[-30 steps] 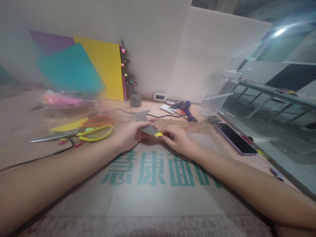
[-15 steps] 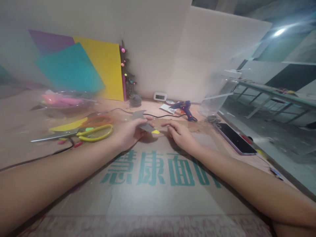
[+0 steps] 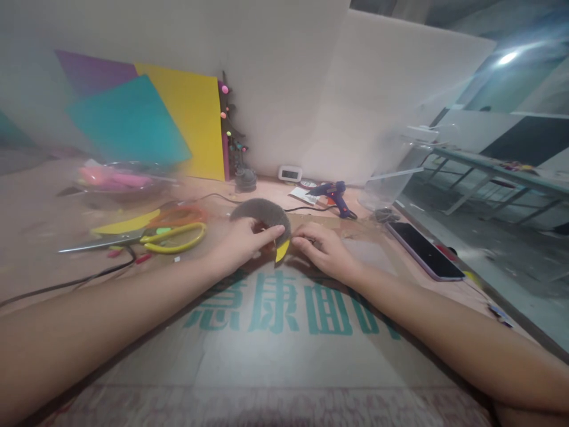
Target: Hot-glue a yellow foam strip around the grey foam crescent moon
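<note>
"Crescent piece (image 3: 262,210) first: where do we have it, and which way does it face?"

"We have it near the middle of the desk (image 3: 35,237), over the far part of the printed sheet (image 3: 267,362). Its dark, fuzzy face shows now; half a second ago we were looking at a smooth gray surface."

"And its yellow tip (image 3: 281,251)?"

"It sits at the right end of the arc and points back toward us. Earlier it stuck out to the right."

"How is the grip of our left hand (image 3: 237,240)?"

"Clamped on the crescent. We see the thumb laid across the dark face, close to the yellow; the other fingers are mostly hidden."

"What about our right hand (image 3: 326,249)?"

"Half a second ago we had it apart from the piece, forefinger stretched out. Now thumb and forefinger are drawn together just beside the right edge. We can't tell whether they touch it, or whether that grip grasps anything."

"Has the rest changed?"

"A small white scrap (image 3: 176,259) has come into view near the scissors (image 3: 128,237). Those, the glue gun (image 3: 333,194) and the phone (image 3: 424,252) lie where they lay."
</note>
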Demonstrator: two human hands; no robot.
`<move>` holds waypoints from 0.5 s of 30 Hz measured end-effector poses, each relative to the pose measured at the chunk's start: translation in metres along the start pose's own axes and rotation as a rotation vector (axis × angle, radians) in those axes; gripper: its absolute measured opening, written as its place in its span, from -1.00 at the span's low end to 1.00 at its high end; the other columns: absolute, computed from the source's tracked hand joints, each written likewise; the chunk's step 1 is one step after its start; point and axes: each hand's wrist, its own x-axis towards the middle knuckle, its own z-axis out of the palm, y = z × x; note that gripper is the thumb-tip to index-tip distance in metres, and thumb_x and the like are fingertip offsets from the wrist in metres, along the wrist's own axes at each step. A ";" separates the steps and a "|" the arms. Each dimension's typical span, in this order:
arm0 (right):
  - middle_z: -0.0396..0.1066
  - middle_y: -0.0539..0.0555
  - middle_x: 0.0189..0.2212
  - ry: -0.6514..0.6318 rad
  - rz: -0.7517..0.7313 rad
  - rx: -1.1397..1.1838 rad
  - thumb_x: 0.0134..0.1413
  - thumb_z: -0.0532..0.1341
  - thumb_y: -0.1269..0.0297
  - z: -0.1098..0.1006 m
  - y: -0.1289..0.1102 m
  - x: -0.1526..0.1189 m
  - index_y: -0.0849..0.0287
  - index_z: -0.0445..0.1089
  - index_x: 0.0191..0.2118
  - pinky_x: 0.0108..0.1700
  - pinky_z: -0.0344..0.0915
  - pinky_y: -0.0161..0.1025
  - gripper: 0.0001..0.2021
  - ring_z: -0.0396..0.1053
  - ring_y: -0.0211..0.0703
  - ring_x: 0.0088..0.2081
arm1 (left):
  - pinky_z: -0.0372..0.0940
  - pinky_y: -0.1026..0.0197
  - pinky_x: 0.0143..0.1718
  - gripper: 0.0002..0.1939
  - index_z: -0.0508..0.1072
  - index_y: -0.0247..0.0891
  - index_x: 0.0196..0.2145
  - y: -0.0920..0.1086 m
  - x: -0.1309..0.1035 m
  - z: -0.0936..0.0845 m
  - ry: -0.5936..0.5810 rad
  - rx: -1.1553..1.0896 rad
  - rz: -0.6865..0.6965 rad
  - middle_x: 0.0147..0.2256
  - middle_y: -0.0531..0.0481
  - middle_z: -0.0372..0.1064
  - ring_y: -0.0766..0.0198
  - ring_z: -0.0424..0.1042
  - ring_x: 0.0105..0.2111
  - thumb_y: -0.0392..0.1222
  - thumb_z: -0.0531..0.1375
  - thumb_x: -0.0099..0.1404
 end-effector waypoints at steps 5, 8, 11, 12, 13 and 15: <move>0.48 0.05 -0.40 0.013 0.069 0.004 0.24 0.11 0.30 -0.001 -0.002 0.000 0.18 0.41 -0.36 -0.22 0.26 -0.26 -0.81 0.39 -0.19 -0.32 | 0.03 0.30 -0.68 -0.52 0.41 -0.28 -0.57 0.004 -0.002 -0.001 0.044 0.040 -0.003 -0.63 0.00 0.38 0.34 0.27 -0.67 0.24 0.20 0.12; 0.42 0.00 -0.47 0.112 0.181 0.049 0.25 0.09 0.29 -0.003 -0.001 0.000 0.17 0.37 -0.40 -0.27 0.24 -0.29 -0.78 0.36 -0.23 -0.38 | 0.06 0.30 -0.67 -0.50 0.41 -0.28 -0.57 0.000 0.000 -0.001 0.078 0.068 -0.006 -0.61 -0.02 0.41 0.32 0.30 -0.66 0.27 0.17 0.13; 0.36 -0.02 -0.50 0.216 0.257 0.121 0.28 0.05 0.25 -0.006 0.001 0.002 0.17 0.32 -0.45 -0.30 0.23 -0.31 -0.73 0.32 -0.25 -0.41 | 0.08 0.29 -0.65 -0.48 0.41 -0.29 -0.56 -0.003 0.002 0.000 0.094 0.063 -0.027 -0.58 -0.06 0.43 0.29 0.33 -0.63 0.28 0.16 0.13; 0.36 -0.02 -0.50 0.233 0.271 0.140 0.28 0.05 0.23 -0.007 0.001 0.003 0.16 0.31 -0.45 -0.31 0.22 -0.31 -0.72 0.32 -0.25 -0.41 | 0.10 0.29 -0.65 -0.47 0.42 -0.29 -0.55 -0.005 0.003 0.000 0.091 0.049 -0.031 -0.57 -0.07 0.45 0.28 0.34 -0.62 0.29 0.16 0.13; 0.35 -0.02 -0.50 0.237 0.280 0.152 0.28 0.06 0.22 -0.007 0.002 0.003 0.16 0.30 -0.45 -0.31 0.22 -0.31 -0.72 0.31 -0.25 -0.41 | 0.11 0.29 -0.65 -0.46 0.43 -0.30 -0.53 -0.006 0.004 0.001 0.088 0.033 -0.036 -0.55 -0.08 0.46 0.28 0.35 -0.62 0.31 0.15 0.13; 0.34 -0.02 -0.50 0.237 0.280 0.159 0.28 0.06 0.21 -0.008 0.002 0.003 0.17 0.30 -0.45 -0.31 0.22 -0.31 -0.72 0.31 -0.26 -0.41 | 0.12 0.28 -0.64 -0.42 0.44 -0.30 -0.50 -0.011 0.006 0.002 0.083 0.005 -0.041 -0.52 -0.10 0.48 0.26 0.37 -0.61 0.36 0.14 0.12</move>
